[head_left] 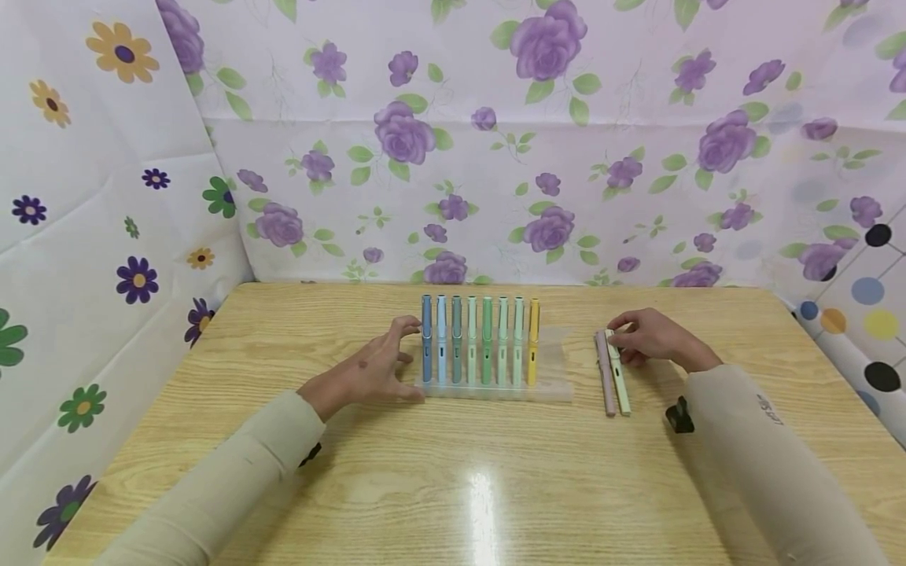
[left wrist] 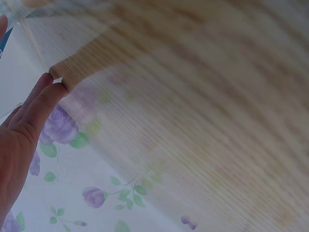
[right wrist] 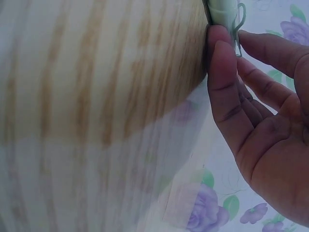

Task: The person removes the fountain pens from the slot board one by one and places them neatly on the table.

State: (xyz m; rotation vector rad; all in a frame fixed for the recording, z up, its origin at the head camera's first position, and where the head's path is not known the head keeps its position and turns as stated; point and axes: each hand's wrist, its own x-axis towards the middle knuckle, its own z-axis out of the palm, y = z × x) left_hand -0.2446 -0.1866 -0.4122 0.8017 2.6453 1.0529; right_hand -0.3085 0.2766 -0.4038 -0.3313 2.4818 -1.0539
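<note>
1. Pen in pale green (head_left: 620, 387), lying on the right side of the wooden table (head_left: 425, 479), has its capped far end pinched between the thumb and fingertips of the right hand (head_left: 654, 336); the right wrist view shows the grip at the clip.
2. That pen slants slightly, its near end toward the person and a little to the right, so most of its barrel extends nearer than the hand.
3. A lilac pen (head_left: 606, 385) lies just beside it on the left, nearly parallel (its clip faces left); I cannot tell whether the right hand's fingers touch it.
4. Well to the left of both, a clear holder (head_left: 555, 369) carries eight pens (head_left: 487, 354) side by side, caps at the far end: dark blue, light blue, grey-green, pale green, stronger green, two more pale greens, then yellow on the right.
5. The left hand (head_left: 375, 368) is at the holder's left end, thumb and fingers spread wide apart, the thumb at the near left corner and the forefinger beside the dark blue pen (head_left: 426, 354). It grasps no pen; how firmly it touches the holder I cannot tell.
6. Both sleeves (head_left: 226, 472) are pale beige, and a flowered covering (head_left: 396, 204) rises behind the table's far edge.
</note>
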